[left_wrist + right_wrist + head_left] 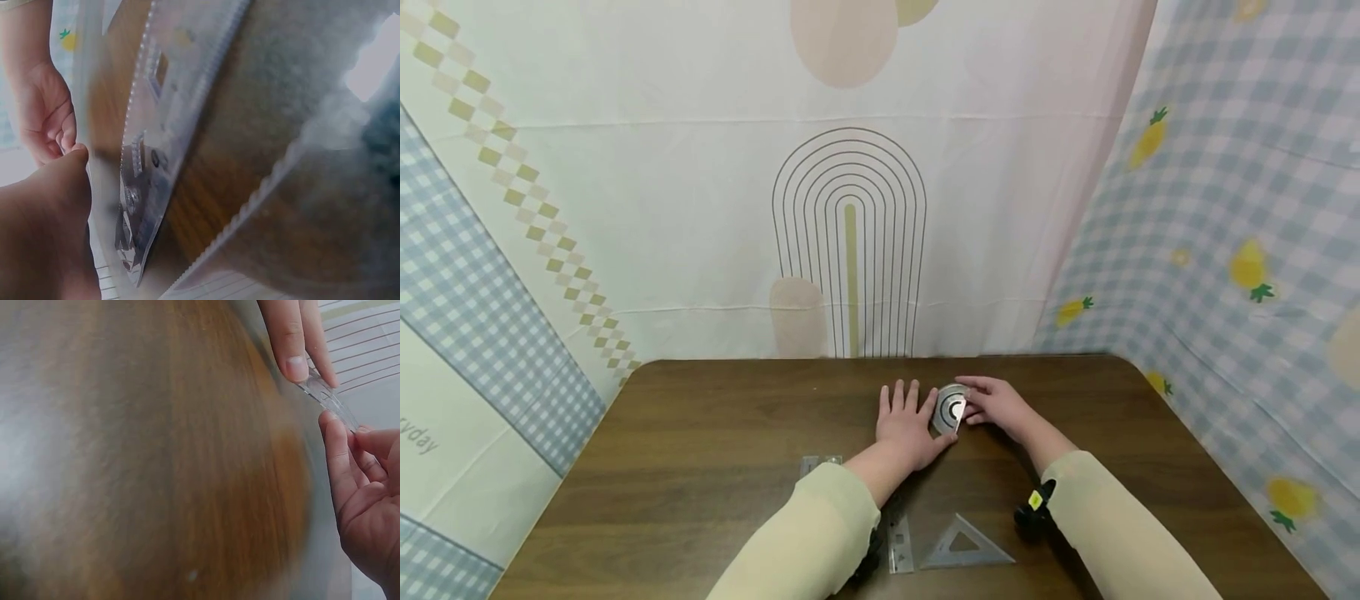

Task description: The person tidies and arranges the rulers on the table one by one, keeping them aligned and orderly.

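A clear protractor (950,408) with dark arc markings sits between both hands, tilted, its straight side to the right. My right hand (996,406) pinches it at that side; the right wrist view shows the thumb and fingers of my right hand (375,500) on one end. My left hand (910,425) lies palm down with spread, straight fingers, thumb and index touching the protractor's left side. From the right wrist, the fingertips (297,367) of the left hand meet the other end of the protractor (325,397), which appears almost edge-on there.
A clear set square (967,543) and a clear ruler (900,546) lie nearer me on the brown wooden table (700,467). Another clear plastic piece (810,463) is partly hidden by the left sleeve. Patterned cloth (685,208) hangs behind the table.
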`<action>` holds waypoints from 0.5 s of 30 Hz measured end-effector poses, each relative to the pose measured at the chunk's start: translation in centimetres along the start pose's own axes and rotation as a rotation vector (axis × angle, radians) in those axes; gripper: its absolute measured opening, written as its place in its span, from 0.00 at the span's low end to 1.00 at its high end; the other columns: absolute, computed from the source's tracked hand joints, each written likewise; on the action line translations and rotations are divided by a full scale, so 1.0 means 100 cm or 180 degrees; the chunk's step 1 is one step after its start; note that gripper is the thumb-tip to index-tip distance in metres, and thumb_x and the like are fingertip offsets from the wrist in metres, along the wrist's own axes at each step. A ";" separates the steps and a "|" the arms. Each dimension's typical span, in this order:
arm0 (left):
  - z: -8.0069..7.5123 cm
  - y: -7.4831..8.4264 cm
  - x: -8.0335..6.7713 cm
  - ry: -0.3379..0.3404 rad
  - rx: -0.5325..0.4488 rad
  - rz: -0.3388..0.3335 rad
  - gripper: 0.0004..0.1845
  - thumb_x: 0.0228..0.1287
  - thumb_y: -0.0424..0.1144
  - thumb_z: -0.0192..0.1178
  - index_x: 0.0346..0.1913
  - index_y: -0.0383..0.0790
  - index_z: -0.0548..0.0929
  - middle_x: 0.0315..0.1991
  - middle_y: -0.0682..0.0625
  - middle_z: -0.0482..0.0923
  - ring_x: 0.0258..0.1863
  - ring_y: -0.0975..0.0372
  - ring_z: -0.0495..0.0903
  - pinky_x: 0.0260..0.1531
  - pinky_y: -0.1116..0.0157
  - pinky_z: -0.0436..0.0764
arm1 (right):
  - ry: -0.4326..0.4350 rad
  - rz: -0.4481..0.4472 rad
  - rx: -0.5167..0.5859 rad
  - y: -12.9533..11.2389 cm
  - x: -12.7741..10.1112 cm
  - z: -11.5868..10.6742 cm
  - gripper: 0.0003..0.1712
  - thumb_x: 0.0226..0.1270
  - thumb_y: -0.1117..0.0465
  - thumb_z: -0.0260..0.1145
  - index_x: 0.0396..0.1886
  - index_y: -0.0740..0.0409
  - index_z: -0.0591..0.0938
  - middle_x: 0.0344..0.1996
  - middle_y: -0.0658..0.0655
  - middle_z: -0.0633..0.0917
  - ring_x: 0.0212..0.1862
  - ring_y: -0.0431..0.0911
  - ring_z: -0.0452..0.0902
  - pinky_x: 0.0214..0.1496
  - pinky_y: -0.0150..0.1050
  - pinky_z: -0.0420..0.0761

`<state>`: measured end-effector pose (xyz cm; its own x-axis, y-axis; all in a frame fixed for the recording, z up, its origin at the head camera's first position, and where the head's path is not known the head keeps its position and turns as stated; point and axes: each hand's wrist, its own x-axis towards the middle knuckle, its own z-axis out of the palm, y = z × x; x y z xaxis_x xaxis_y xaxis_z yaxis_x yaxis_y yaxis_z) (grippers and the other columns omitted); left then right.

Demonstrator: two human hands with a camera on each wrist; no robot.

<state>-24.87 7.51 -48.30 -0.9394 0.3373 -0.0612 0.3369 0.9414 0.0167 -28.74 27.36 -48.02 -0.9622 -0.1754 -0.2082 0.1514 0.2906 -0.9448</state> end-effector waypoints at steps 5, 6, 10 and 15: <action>-0.001 0.001 -0.004 0.0009 0.0079 0.0078 0.46 0.63 0.79 0.37 0.80 0.62 0.48 0.80 0.48 0.43 0.78 0.48 0.40 0.73 0.45 0.37 | 0.0023 -0.0034 0.0070 0.003 -0.010 -0.001 0.25 0.80 0.65 0.52 0.72 0.63 0.68 0.44 0.61 0.78 0.38 0.45 0.82 0.40 0.38 0.85; -0.001 0.002 -0.005 0.0006 0.0096 0.0092 0.47 0.63 0.79 0.36 0.80 0.62 0.47 0.80 0.48 0.43 0.78 0.48 0.40 0.73 0.45 0.37 | 0.0023 -0.0052 0.0099 0.004 -0.012 -0.001 0.25 0.79 0.65 0.52 0.73 0.64 0.68 0.44 0.61 0.78 0.38 0.45 0.82 0.40 0.38 0.85; -0.001 0.006 -0.008 -0.0001 0.0102 0.0160 0.47 0.62 0.79 0.36 0.80 0.63 0.47 0.80 0.49 0.42 0.78 0.48 0.39 0.73 0.45 0.37 | 0.0039 -0.0086 0.0172 0.007 -0.024 -0.003 0.26 0.79 0.66 0.51 0.73 0.67 0.65 0.44 0.61 0.79 0.38 0.44 0.82 0.41 0.37 0.85; -0.001 0.014 -0.013 -0.0089 0.0107 0.0250 0.47 0.61 0.80 0.35 0.80 0.64 0.46 0.81 0.50 0.41 0.79 0.48 0.38 0.73 0.44 0.37 | 0.0097 0.0004 0.0165 0.009 -0.043 -0.006 0.26 0.80 0.66 0.50 0.73 0.67 0.65 0.43 0.60 0.81 0.39 0.44 0.83 0.42 0.38 0.85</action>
<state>-23.15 8.39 -48.13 -0.9081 0.4093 -0.0888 0.4118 0.9112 -0.0111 -24.65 28.94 -47.82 -0.9683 -0.1461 -0.2024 0.1635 0.2416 -0.9565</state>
